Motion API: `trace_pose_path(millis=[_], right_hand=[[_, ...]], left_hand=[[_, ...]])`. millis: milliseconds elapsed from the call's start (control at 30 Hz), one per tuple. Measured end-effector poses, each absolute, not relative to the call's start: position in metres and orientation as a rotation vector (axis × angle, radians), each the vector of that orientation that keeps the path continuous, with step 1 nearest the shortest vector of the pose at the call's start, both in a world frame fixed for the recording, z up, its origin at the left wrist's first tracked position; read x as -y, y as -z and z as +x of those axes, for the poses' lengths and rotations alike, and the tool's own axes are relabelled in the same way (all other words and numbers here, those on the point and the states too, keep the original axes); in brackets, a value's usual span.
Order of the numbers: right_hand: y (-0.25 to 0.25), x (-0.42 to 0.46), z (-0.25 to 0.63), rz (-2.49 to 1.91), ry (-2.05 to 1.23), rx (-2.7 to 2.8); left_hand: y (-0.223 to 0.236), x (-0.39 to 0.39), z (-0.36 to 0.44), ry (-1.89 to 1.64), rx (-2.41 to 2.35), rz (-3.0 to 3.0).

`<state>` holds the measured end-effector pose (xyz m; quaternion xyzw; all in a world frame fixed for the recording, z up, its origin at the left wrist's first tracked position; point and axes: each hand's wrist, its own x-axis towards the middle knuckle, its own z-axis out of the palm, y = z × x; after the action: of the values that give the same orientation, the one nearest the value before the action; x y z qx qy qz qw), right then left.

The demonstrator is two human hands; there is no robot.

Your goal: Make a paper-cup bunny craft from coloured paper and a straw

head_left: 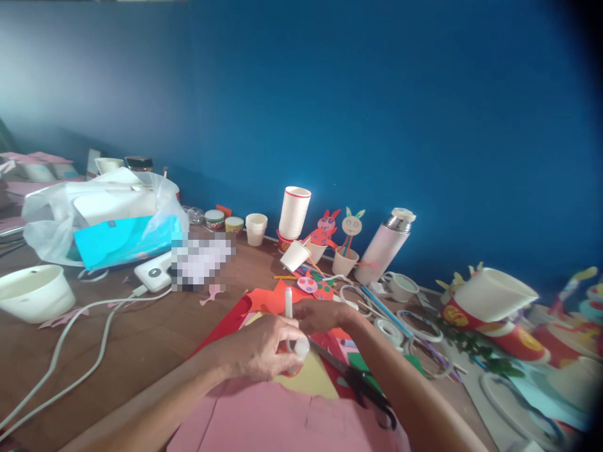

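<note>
Close together over the paper pile, my left hand (pixel 266 346) and my right hand (pixel 323 316) both have bent fingers. My left hand grips a small white round-ended piece (pixel 301 347), its body mostly covered by the fingers. A slim white stick, like a marker (pixel 288 302), stands upright between the hands, against my right fingertips; which hand bears it is hard to tell. Beneath lie yellow paper (pixel 316 376), red paper (pixel 235 320) and a large pink sheet (pixel 282 417) nearest me. Black-handled scissors (pixel 365 384) rest by my right forearm.
Behind stand stacked paper cups (pixel 294 213), rabbit-faced paper figures (pixel 351 226) in cups and a white thermos (pixel 384 246). Rings, tape and pipe cleaners (pixel 391 317) clutter the right. A plastic bag (pixel 51 216), a white bowl (pixel 35 292) and a cable (pixel 101 339) occupy the left.
</note>
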<state>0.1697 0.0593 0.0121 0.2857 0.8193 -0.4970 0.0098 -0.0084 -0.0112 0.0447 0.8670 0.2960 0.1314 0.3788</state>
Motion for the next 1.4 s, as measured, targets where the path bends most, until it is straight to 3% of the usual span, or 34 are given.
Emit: trace_pose_path(millis=[233, 500, 867, 1133, 1400], right_hand=[[-0.012, -0.041, 0.185, 0.951, 1.674, -2.588], [-0.002, -0.012, 0.198, 1.406, 1.732, -2.575], [-0.002, 0.019, 0.195, 1.645, 1.756, -2.680], [0.008, 0.036, 0.199, 1.754, 1.501, -2.908], [0.010, 0.049, 0.200, 1.719, 1.459, -3.002]], left_hand=[[-0.045, 0.012, -0.007, -0.362, -0.769, 2.247], [-0.046, 0.012, -0.006, -0.363, -0.731, 2.230], [-0.053, 0.015, -0.007, -0.334, -0.762, 2.271], [-0.051, 0.015, -0.008, -0.350, -0.763, 2.265], [-0.046, 0.013, -0.006, -0.369, -0.746, 2.219]])
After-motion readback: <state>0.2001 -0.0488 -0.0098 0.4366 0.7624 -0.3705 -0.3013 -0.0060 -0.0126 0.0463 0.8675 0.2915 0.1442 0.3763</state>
